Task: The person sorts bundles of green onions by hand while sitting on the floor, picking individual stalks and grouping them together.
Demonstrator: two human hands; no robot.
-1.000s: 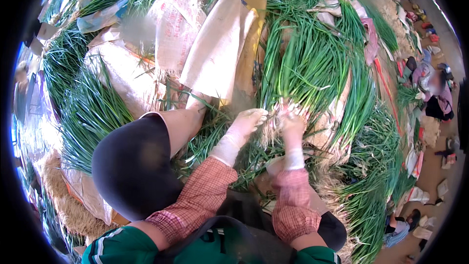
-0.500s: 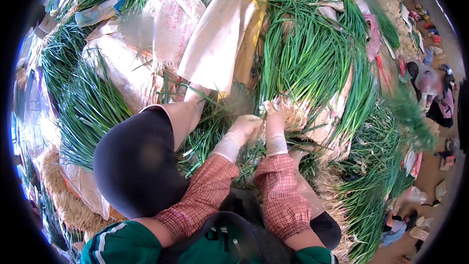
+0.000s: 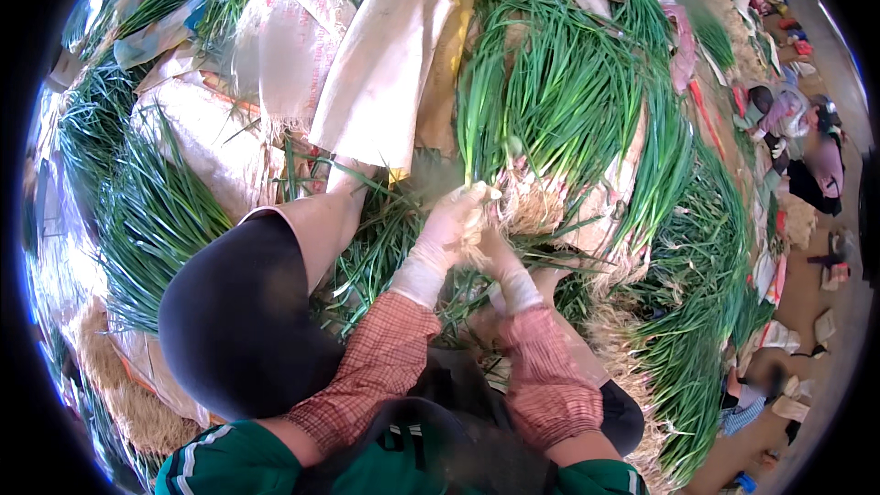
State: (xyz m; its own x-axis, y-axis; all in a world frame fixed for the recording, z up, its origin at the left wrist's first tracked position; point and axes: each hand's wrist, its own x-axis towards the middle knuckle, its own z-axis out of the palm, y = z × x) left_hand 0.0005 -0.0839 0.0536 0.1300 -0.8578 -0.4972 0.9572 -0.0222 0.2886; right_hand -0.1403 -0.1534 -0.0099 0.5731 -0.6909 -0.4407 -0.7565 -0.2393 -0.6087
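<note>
My left hand [image 3: 449, 222], in a pale glove, is closed around the lower ends of a few spring onions [image 3: 471, 133]. Their green leaves stretch away from me above the fist. Just below and to the right, my right hand [image 3: 498, 257], gloved too, is smeared by motion, so its fingers do not read clearly. Pale root strands show between the two hands. A large bunch of spring onions [image 3: 573, 82] lies just beyond, its bushy tan roots [image 3: 532, 206] turned toward me, close to my right hand.
White woven sacks [image 3: 367, 73] lie ahead, beside a yellow-brown sack [image 3: 449, 55]. More spring onions are heaped at left [image 3: 151, 211] and right [image 3: 701, 302]. Loose green leaves [image 3: 367, 243] litter the space between my legs. People [image 3: 816, 160] sit along the far right.
My left hand has risen to the onion stems and now grips them. My right hand has dropped from the stems toward me, below the left. The view has shifted slightly right.
</note>
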